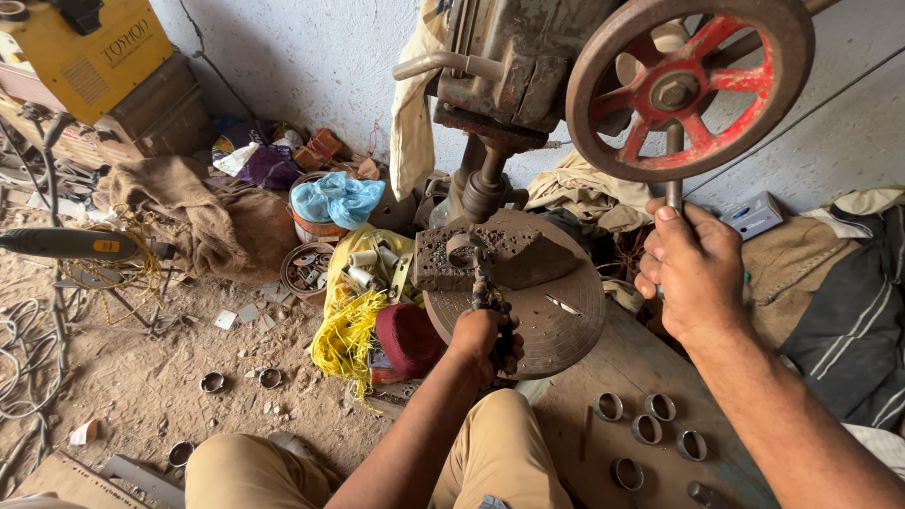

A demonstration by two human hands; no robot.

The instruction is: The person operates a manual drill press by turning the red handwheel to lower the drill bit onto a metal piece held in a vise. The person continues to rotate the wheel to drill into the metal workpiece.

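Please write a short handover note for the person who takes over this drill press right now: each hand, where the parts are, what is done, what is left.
Left hand: shut on dark locking pliers, which clamp a short metal ring on the perforated block on the round rusty drill table.
Right hand: shut on the handle of the red-spoked feed wheel.
The chuck stands just above the ring; whether it touches cannot be told.
Done or waiting: five similar rings lie on the wooden board by the right forearm; more lie on the dirt floor. Which ones are drilled cannot be told.
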